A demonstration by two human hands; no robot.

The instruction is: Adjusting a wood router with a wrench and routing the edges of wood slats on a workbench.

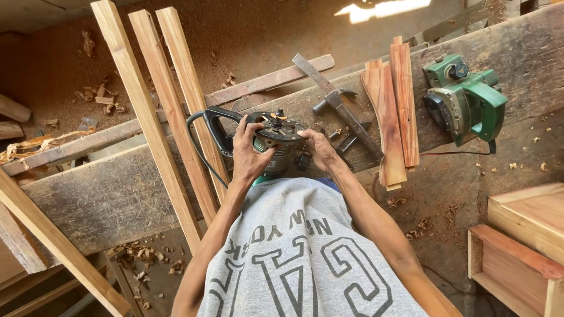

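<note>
Both hands closed on a round green-and-black handheld power router with a black loop handle, held upside down against the near edge of the long grey weathered wooden workbench. Left hand wrapped around the router's left side, fingers curled over the rim of the round base; right hand gripping the right side, fingertips on the base edge. Black power cord looping from the handle down over the bench front. Just right of the router, a steel claw hammer lying across a flat grey metal bar. Farther right of the router, a bundle of short reddish wooden slats stacked on the bench, and beyond them a green electric hand planer. Left of the router, three long pale wooden battens leaning across the bench. Below and right of the router, pale wooden boxes on the sawdust-strewn floor.
</note>
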